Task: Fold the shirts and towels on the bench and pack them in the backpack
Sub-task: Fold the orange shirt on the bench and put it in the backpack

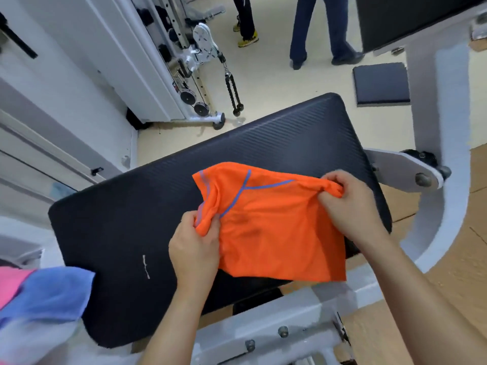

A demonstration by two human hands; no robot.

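Hands pinch orange shirt (274, 227) over bench (147, 206): left hand (193, 248) bunches sleeve edge, right hand (347, 201) grips opposite corner. Risk: uneven tension skews fold; hem slides off near edge.

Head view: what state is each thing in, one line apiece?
orange shirt: crumpled, not yet folded flat, held over the bench by both hands.
left hand: grips the shirt's left edge.
right hand: grips the shirt's bunched right edge.
blue towel: lies loose and rumpled at the bench's left end.
pink cloth: beside the blue towel, mostly out of frame.
backpack: not in view.
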